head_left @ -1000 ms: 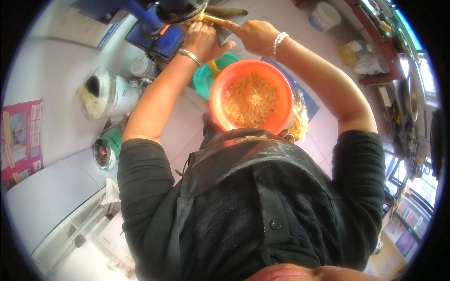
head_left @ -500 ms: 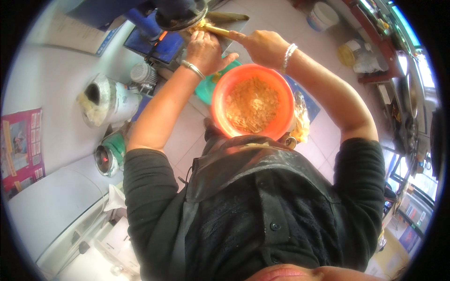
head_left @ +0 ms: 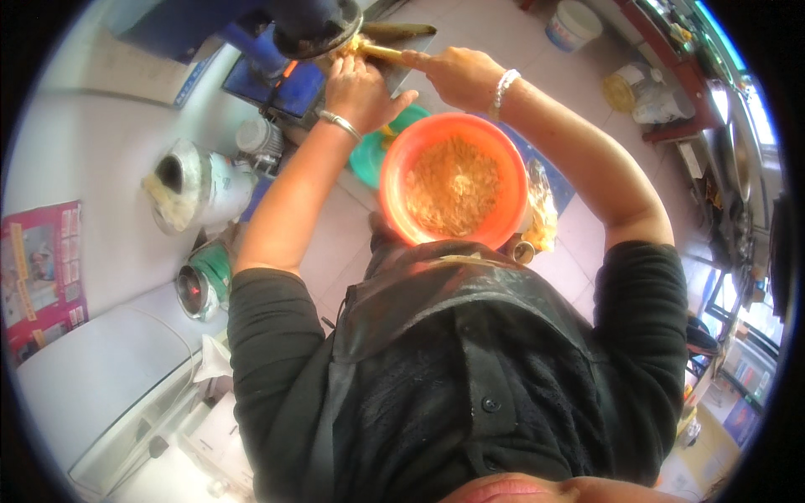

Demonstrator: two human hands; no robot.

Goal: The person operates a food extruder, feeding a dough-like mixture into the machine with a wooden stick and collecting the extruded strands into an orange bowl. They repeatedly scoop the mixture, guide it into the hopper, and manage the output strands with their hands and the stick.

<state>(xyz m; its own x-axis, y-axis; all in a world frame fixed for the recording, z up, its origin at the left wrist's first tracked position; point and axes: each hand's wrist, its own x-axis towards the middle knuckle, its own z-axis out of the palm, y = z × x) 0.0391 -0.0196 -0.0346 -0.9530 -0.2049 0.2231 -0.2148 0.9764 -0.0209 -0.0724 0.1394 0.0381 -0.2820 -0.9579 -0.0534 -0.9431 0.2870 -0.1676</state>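
R hand (head_left: 461, 77) is wrapped round a yellow-brown stick (head_left: 383, 53), index finger laid along it, prob. for better control of the tip, which sits right by the mouth of the dark machine head (head_left: 314, 25), w/ a bit of yellowish stuff (head_left: 355, 44) there. L hand (head_left: 359, 94) is up at the same spot, back of hand showing, fingers pressed together & thumb spread wide; can't tell if the fingertips pinch anything, too small & crowded there. Likely placed to steady that side opp. the stick. Orange bowl (head_left: 392, 186) w/ brownish flaky bits (head_left: 453, 191) is below the hands, near the apron (head_left: 436, 272), presumably for easy reach w/o blocking the arms; what it rests on is hidden. Green basin (head_left: 364, 161) is partly behind the bowl, toward the machine. Vs. 1 s ago: R grip & L pose look the same, bowl contents too; bowl, hands & machine head all sit slightly lower in view, & wall stuff has shifted as well, so prob. the head cam moved, not the things. Vs. 0.5 s ago: R hand a touch further left, but so is the machine head.
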